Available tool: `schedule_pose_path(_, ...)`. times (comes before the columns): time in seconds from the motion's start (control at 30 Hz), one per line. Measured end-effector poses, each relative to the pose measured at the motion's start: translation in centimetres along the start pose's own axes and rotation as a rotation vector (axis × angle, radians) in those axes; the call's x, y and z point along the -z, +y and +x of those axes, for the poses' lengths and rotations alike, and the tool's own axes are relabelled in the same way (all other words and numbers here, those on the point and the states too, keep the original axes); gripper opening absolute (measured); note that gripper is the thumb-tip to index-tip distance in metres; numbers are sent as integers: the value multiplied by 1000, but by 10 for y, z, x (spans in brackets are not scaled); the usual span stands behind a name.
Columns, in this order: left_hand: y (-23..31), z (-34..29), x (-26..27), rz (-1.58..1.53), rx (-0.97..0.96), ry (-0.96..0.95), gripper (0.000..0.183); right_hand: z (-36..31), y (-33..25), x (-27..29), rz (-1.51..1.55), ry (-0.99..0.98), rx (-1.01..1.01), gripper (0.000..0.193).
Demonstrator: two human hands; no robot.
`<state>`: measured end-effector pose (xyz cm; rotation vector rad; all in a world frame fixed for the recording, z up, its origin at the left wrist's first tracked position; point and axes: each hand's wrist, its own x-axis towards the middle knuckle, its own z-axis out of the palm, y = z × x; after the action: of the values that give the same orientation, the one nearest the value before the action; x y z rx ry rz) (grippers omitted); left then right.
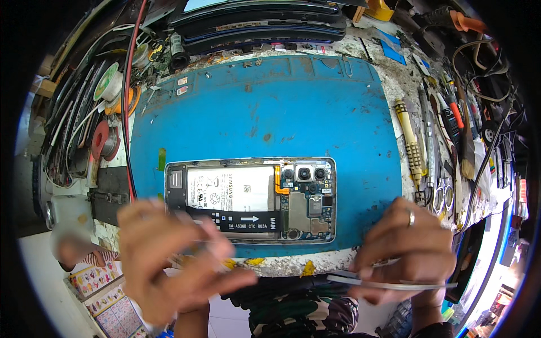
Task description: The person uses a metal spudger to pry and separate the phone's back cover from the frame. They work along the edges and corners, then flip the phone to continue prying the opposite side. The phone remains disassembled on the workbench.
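Note:
An opened smartphone [231,160] lies sideways on a blue work mat [253,118]. Its white battery [259,191] fills the left and middle, with a black flex cable [253,221] along the lower side. At the right end sit the camera lenses [304,173] and circuit board [298,211]. My left hand [180,253], smeared by motion, is over the phone's lower left corner, thumb and forefinger apart with nothing visible between them. My right hand [408,250], a ring on one finger, is closed around thin metal tweezers [394,285], right of the phone and by the mat's front edge.
Solder spools [104,141] and a red cable [128,112] stand at the left. Stacked phone panels [259,31] lie at the back. A yellowish screwdriver [408,141], a brush [468,160] and scissors [444,197] line the right side. At lower left is another person [73,250].

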<state>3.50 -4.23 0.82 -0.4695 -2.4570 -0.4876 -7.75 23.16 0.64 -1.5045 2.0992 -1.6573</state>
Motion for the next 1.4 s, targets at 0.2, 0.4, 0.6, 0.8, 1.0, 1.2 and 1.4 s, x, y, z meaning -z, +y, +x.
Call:
schedule_pose_path(0.2,54,-8,5,-256,-131,-215,26,-11,-16,-12,112,-92,150,22)
schedule_pose_path(0.4,65,-19,-9,-316,38,-128,20,-17,-18,-13,241,-123,82,16)
schedule_pose_path(0.6,61,-22,-10,-436,25,-204,24,-25,-20,-15,297,-133,80,15)
schedule_pose_path(0.8,68,-31,-14,-470,111,-295,31,-24,-19,-17,357,-107,152,23)
schedule_pose_path(1.0,69,-43,-32,-508,-14,-296,38,-11,-12,14,494,-107,96,22)
schedule_pose_path(1.2,64,-41,-22,-562,-238,-407,51,1,-11,16,-415,-8,-192,44)
schedule_pose_path(1.4,8,-14,12,-152,170,-57,73,26,12,15,-375,-143,-213,60)
